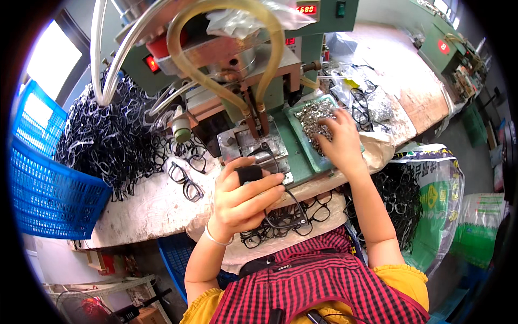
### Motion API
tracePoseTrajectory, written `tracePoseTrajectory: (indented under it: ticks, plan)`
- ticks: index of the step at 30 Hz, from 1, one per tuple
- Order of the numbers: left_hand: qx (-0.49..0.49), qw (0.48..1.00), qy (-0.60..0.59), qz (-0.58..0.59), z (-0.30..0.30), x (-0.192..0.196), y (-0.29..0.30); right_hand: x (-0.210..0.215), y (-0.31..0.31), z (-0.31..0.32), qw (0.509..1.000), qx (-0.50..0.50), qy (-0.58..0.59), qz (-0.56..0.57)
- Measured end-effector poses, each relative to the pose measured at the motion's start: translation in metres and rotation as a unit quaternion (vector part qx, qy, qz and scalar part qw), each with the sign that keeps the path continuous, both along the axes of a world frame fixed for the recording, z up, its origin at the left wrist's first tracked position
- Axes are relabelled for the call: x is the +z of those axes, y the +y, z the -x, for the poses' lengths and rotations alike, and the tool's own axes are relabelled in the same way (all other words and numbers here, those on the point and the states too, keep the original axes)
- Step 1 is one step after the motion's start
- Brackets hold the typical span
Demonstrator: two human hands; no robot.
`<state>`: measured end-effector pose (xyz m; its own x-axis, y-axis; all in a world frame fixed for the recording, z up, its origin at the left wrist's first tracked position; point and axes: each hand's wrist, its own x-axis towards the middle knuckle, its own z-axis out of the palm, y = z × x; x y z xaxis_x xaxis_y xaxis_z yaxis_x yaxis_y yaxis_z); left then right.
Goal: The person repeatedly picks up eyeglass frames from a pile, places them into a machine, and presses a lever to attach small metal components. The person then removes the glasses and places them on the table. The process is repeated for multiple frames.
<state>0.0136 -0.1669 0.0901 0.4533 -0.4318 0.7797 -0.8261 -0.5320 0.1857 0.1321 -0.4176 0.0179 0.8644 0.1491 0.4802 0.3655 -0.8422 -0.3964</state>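
My left hand (240, 202) is closed around a black eyeglass frame (295, 222), with a black wrap on one finger. Part of the frame reaches up to the metal fixture (259, 146), below two copper-coloured prongs (259, 125) of a green bench machine. My right hand (343, 143) is over a green tray (318, 164) that holds many small shiny metal parts (313, 121). Its thumb and forefinger are bent and apart, close to the parts; nothing shows between them. More black eyeglass frames (253, 237) lie below my left hand, in front of the machine.
A large heap of dark frames (116, 129) fills the bench's left, by a blue basket (59, 194). Loose glasses (186, 181) lie nearer. A thick yellowish hose (178, 38) loops above. Right stands a sack of frames (437, 205); plastic bags (380, 105) lie behind the tray.
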Motion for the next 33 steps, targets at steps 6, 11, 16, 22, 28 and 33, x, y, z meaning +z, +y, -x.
tracePoseTrajectory:
  ticks: [6, 11, 16, 22, 28, 33]
  plan:
    - [-0.037, 0.999, 0.015, 0.024, -0.008, -0.001, 0.006, -0.03, -0.014, -0.007, 0.996, 0.02, -0.066, -0.065]
    - [-0.016, 0.998, 0.039, 0.046, 0.003, -0.012, 0.005, -0.01, 0.01, -0.009, 0.982, 0.167, -0.077, 0.05]
    - [0.127, 0.991, 0.027, 0.039, 0.055, -0.034, 0.007, -0.012, 0.005, -0.017, 0.986, 0.127, -0.084, -0.065]
    - [0.446, 0.844, -0.084, 0.285, 0.101, -0.023, 0.093, -0.035, -0.019, 0.001, 0.834, 0.044, 0.1, -0.541]
    - [0.484, 0.859, 0.03, 0.163, 0.048, -0.048, 0.161, -0.021, 0.026, -0.025, 0.901, 0.045, 0.024, -0.43]
    - [0.477, 0.869, 0.103, -0.076, 0.027, -0.129, 0.199, -0.013, 0.027, -0.021, 0.914, 0.06, 0.02, -0.401]
